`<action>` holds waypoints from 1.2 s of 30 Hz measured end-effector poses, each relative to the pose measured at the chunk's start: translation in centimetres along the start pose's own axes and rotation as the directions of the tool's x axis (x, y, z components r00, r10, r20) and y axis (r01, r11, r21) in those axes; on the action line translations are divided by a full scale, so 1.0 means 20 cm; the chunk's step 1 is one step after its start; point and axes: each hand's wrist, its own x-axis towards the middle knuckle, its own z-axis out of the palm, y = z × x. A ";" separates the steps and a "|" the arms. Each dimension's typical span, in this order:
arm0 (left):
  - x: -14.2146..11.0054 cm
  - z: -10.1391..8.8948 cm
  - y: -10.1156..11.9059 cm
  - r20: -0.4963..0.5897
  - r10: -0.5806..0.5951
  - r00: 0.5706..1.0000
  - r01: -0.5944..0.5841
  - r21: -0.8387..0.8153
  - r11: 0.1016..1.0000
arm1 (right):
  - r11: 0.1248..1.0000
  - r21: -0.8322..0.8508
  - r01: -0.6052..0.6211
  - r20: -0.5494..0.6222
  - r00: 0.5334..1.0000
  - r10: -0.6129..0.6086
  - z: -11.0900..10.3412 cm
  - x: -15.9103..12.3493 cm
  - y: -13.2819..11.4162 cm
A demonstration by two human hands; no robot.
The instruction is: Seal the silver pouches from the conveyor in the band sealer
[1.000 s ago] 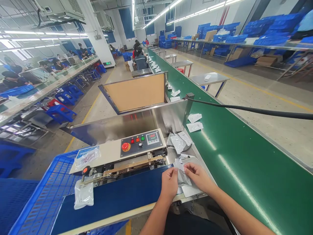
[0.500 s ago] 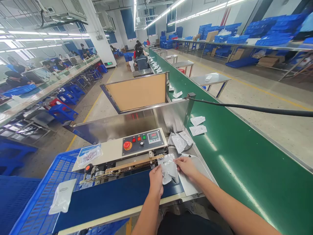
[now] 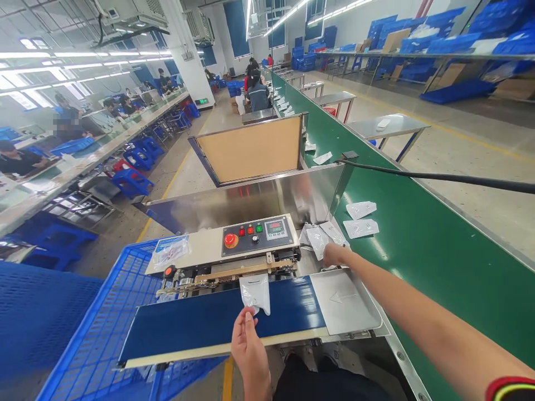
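white pouch (image 3: 256, 292) lies on the blue belt (image 3: 188, 329), likely for support; my left hand (image 3: 251, 346) meets its lower edge, my right hand (image 3: 335, 255) the piled pouches (image 3: 318, 239); whether either grips, i can't tell.

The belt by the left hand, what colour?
The belt is dark blue, clearest in the head view.

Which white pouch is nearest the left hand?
The lone pouch over the blue belt, lower edge by the left hand; unlike the pile near the right hand or those on the green belt.
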 end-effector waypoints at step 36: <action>-0.04 0.67 -0.14 0.509 -0.287 0.811 0.276 0.099 0.956 | 0.348 0.936 -0.044 -0.056 0.961 0.272 0.31 -0.76 -0.13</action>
